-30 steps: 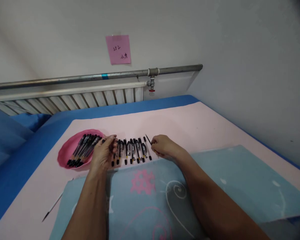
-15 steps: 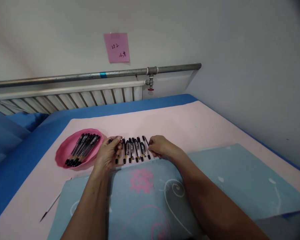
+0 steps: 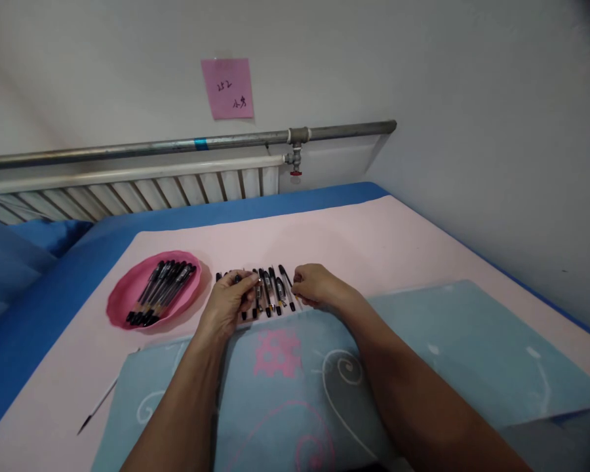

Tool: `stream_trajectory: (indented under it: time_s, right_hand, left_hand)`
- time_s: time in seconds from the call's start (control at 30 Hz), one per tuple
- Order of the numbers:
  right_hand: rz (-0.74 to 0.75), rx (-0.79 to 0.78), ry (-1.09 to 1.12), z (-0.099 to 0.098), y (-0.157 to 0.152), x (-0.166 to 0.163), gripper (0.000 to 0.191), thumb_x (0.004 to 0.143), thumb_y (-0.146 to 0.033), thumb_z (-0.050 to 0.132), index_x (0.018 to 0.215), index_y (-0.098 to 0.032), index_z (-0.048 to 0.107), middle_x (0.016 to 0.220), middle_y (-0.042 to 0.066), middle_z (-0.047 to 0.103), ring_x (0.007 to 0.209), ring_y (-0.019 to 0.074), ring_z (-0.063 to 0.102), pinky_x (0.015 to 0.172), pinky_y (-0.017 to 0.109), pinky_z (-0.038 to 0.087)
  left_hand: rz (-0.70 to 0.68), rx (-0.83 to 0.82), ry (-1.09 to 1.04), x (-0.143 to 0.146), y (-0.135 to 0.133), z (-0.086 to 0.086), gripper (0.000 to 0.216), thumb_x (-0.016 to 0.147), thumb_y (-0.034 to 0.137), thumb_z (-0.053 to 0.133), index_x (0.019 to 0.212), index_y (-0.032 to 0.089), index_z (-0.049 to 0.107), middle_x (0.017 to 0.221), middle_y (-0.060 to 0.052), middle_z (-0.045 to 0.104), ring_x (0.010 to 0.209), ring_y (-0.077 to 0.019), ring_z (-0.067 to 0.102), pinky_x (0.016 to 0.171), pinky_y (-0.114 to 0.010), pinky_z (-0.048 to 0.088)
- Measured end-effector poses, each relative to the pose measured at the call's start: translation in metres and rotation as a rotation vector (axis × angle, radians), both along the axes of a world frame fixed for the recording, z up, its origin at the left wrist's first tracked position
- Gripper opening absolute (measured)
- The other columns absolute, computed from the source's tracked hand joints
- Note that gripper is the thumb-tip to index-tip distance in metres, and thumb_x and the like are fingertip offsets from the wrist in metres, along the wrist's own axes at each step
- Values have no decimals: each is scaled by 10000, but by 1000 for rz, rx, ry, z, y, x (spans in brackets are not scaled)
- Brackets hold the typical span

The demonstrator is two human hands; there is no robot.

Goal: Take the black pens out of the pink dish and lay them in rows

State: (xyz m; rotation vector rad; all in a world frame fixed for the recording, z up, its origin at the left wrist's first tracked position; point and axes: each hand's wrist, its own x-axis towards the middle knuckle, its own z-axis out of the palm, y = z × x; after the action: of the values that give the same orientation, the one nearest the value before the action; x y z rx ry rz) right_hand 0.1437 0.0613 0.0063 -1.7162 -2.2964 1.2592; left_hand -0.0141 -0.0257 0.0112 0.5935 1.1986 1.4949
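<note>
Several black-and-clear pen parts [image 3: 268, 303] lie side by side in a row on the pink surface: barrels, caps and thin refills. My left hand [image 3: 232, 296] is over the left part of the row, thumb and fingers pinched together around something small and dark. The fingers hide most of that piece and the pens below. At the row's right end, my right hand [image 3: 315, 286] is closed, its fingertips around a thin pen refill [image 3: 297, 299] with an orange-yellow end. Just left of my left hand stands a pink bowl [image 3: 115, 298] with a bundle of black-capped pens [image 3: 160, 292].
A blue patterned cloth [image 3: 423, 347] covers the front, under my forearms. On the left lies a thin white stick with a dark pointed tip [image 3: 97, 406]. Behind the table are a radiator [image 3: 187, 190], a metal pipe [image 3: 142, 147] and a wall with a pink note [image 3: 227, 88].
My left hand has moved right along the row, uncovering pen parts at its left end and covering others. The right hand stays at the row's right end. The view has shifted slightly.
</note>
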Motion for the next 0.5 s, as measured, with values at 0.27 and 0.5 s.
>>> stream_trajectory:
  time_s: [0.27, 0.5]
  right_hand:
    - [4, 37, 2, -7, 3, -2, 218, 627, -60, 521, 826, -132, 574, 455, 5, 555, 340, 128, 497, 359, 201, 352]
    - [37, 38, -3, -7, 3, -2, 179, 641, -86, 530, 811, -137, 558, 445, -4, 542, 347, 124, 501, 361, 192, 356]
  left_hand:
    - [-15, -24, 12, 0, -1, 1, 310, 505, 238, 769, 670, 134, 527, 578, 4, 557, 398, -33, 395, 329, -140, 173]
    - [-27, -11, 20, -1, -1, 0, 288, 526, 239, 758, 668, 136, 530, 575, 3, 556, 402, -33, 391, 326, -139, 168]
